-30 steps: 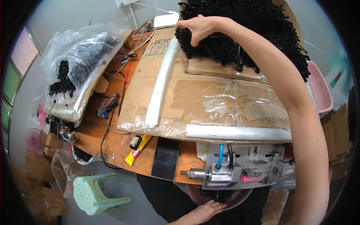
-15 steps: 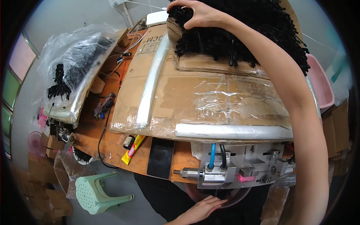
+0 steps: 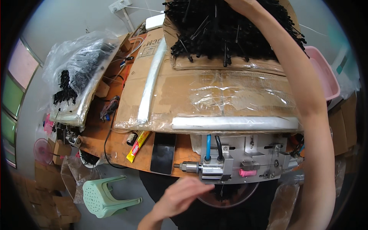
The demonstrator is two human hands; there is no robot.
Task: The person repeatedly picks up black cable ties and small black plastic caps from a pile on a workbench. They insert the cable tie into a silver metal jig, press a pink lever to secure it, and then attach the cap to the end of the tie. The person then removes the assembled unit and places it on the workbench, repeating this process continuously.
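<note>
My right arm reaches up along the right side. At the top edge, my right hand (image 3: 245,5) is over a heap of thin black plastic pieces with stems (image 3: 226,36) in an open carton (image 3: 230,66); its fingers are cut off by the picture's edge. My left hand (image 3: 183,196) hovers beside a clear bowl (image 3: 230,205) holding some black pieces. Its fingers are stretched out loosely, with nothing visible in them. Just above the bowl, at the table's front edge, sits a metal fixture (image 3: 264,153) with a pneumatic cylinder (image 3: 213,170), blue and black hoses, and a pink block (image 3: 247,173).
A large taped cardboard box (image 3: 184,92) covers much of the wooden table (image 3: 101,140). Left of the fixture lie a phone (image 3: 163,153) and a yellow packet (image 3: 138,146). A plastic-covered box (image 3: 73,111) stands left, a green stool (image 3: 103,197) below, a pink tub (image 3: 326,73) right.
My right hand has moved from the carton's left corner rightward and up to the picture's top edge. My left hand has risen leftward from over the bowl. The view has shifted slightly.
</note>
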